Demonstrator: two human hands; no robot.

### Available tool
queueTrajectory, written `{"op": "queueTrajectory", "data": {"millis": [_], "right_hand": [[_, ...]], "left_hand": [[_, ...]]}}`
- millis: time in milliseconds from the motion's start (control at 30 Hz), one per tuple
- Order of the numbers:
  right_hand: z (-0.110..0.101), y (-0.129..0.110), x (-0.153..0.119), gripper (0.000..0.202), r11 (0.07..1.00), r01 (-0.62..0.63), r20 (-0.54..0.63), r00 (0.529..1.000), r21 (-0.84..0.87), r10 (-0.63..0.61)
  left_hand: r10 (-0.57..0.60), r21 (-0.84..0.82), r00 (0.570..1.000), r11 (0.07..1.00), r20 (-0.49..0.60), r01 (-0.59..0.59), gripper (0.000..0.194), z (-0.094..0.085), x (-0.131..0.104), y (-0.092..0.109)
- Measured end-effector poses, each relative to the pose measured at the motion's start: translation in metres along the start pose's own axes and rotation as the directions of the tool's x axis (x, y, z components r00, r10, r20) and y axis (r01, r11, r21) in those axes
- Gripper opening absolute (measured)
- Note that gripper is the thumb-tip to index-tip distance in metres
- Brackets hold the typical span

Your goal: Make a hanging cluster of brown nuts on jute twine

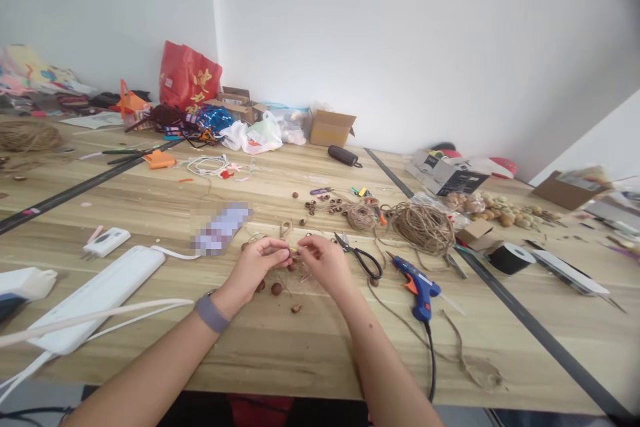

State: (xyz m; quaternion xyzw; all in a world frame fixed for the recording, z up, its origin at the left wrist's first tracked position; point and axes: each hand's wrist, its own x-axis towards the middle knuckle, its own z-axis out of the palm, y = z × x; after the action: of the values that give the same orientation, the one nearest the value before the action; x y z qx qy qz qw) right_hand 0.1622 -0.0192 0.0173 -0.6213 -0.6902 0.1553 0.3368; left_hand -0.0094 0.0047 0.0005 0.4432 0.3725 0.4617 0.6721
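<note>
My left hand (257, 268), with a grey band at the wrist, is closed in a pinch; what its fingertips hold is too small to make out. Close beside it my right hand (327, 265) pinches a small thin yellow piece (293, 250) that points toward the left fingertips. Under and around both hands lie small round brown nut-like pieces (277, 289) and thin bits of twine. Black-handled scissors (367, 263) rest with blades apart just right of my right hand. Further right lies a blue hot glue gun (424, 290) with an orange trigger.
A coil of twine (423, 228) and a smaller twine ball (362, 217) lie behind the scissors. At left is a white power strip (100, 297) with cables. A roll of black tape (511, 257) stands at right. Bags and cardboard boxes (331, 128) line the wall.
</note>
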Motion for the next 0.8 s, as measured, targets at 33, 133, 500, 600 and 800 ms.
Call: {"op": "queueTrajectory", "data": {"millis": [33, 133, 500, 600, 800], "right_hand": [[-0.010, 0.004, 0.001, 0.018, 0.981, -0.085, -0.027, 0.996, -0.176, 0.081], [-0.036, 0.018, 0.003, 0.023, 0.717, -0.416, -0.136, 0.899, -0.559, 0.416], [-0.057, 0.039, 0.003, 0.046, 0.684, -0.507, -0.192, 0.853, -0.525, 0.486], [-0.063, 0.025, 0.004, 0.045, 0.820, -0.390, -0.234, 0.919, -0.419, 0.318], [-0.022, -0.007, 0.005, 0.028, 0.976, 0.137, 0.018, 0.991, -0.167, -0.136]], "left_hand": [[0.000, -0.041, 1.000, 0.999, -0.011, 0.000, 0.028, 0.000, 0.000, 0.000], [0.012, -0.150, 1.000, 0.989, -0.009, -0.013, 0.026, 0.000, 0.001, 0.001], [-0.072, -0.349, 0.995, 0.932, 0.071, 0.092, 0.027, 0.003, 0.000, 0.006], [-0.084, -0.382, 0.994, 0.918, 0.069, 0.104, 0.028, 0.003, 0.001, 0.006], [-0.092, -0.425, 0.995, 0.899, 0.049, 0.104, 0.022, 0.004, 0.002, 0.006]]}}
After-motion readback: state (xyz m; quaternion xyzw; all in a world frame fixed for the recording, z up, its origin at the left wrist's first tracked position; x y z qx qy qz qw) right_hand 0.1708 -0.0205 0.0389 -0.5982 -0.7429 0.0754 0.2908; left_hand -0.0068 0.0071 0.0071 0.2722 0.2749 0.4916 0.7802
